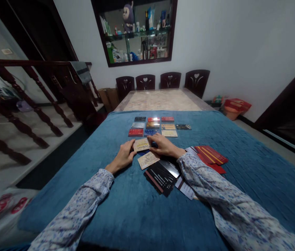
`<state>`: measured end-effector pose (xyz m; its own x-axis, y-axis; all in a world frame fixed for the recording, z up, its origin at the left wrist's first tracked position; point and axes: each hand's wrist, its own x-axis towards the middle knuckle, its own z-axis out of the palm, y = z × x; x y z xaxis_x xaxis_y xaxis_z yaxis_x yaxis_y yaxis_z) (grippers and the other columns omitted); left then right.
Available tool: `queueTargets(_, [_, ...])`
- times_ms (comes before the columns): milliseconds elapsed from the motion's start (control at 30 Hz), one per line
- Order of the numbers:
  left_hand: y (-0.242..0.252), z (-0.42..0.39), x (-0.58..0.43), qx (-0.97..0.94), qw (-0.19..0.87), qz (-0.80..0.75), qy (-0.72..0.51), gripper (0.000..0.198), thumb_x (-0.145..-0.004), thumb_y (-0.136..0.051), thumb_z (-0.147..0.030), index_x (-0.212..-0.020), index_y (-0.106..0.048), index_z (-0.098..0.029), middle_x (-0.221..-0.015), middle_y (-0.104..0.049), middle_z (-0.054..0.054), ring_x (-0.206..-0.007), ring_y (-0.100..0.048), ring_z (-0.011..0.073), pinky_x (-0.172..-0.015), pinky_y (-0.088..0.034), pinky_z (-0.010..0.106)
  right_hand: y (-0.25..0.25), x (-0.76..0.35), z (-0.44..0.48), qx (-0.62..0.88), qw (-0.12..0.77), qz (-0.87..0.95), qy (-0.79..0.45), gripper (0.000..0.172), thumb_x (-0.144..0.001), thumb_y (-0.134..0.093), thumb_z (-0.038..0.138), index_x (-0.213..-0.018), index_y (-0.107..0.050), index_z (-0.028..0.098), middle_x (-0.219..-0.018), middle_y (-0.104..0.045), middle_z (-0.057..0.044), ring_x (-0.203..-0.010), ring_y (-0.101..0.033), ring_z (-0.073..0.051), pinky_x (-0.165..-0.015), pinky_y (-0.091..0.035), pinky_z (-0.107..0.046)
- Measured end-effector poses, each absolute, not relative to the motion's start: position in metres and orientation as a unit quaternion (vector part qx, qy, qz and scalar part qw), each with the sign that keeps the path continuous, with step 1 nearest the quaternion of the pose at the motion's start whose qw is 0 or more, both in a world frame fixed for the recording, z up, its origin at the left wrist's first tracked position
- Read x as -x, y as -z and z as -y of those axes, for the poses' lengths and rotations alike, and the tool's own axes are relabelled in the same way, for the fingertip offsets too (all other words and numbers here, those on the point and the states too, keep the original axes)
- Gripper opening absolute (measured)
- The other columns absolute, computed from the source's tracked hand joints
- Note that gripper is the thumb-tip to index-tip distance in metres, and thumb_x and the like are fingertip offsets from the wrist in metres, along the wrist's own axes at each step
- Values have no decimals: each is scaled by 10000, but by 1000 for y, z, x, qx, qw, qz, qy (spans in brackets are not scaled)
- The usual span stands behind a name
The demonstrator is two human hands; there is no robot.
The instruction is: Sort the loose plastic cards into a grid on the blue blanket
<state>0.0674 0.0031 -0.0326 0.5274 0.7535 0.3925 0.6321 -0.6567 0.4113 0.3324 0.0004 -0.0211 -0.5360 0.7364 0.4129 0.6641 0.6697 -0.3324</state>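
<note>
Both hands meet at the middle of a blue cloth [241, 181]. My left hand [123, 156] and my right hand [164, 145] pinch the two ends of a beige card [141, 144], held just above the cloth. Under it lies a dark blue card [143, 152], and nearer me a second beige card [148, 160]. Black cards [161, 177], a silver-grey one and white ones lie in a loose heap below my right wrist. Red cards [211, 156] fan out to the right of that wrist. Beyond my hands, several cards lie in neat rows [157, 126].
The blue cloth covers the near part of a long table; its bare marble top [160, 100] shows farther off, with several dark wooden chairs [170, 80] at the far end. A wooden stair railing [32, 90] runs on the left. A red bag [235, 106] sits on the floor at right.
</note>
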Motion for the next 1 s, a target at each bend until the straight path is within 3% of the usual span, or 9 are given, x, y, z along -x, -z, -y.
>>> queueTargets(367, [21,2,-72,-874,85,-421,-227,504,-867,-631,-129,-1357,-519,-155,-1208,-639,137,-1170,-592,299,-1008,-459,494,13,-335,-1,371,246,892,-79,190,-837,-680,238,-1007,-609,190,-930,-668,-68,-887,-541,-230,-885,-403,-380])
queueTargets(800, [12,-3,-73,-879,76,-418,-217,453,-851,-649,-167,-1297,-572,-202,-1273,-596,123,-1216,-549,307,-1046,-417,510,-2,-339,-4,378,212,896,-94,197,-838,-737,278,-983,-646,180,-920,-709,-64,-902,-591,-224,-948,-402,-416])
queueTargets(1000, [2,-3,-83,-883,88,-413,-207,398,-844,-649,-172,-1239,-610,-193,-1240,-609,122,-1203,-561,311,-1056,-422,525,-14,-350,5,390,198,895,-91,147,-858,-726,280,-944,-654,185,-928,-699,-59,-897,-579,-212,-877,-407,-376])
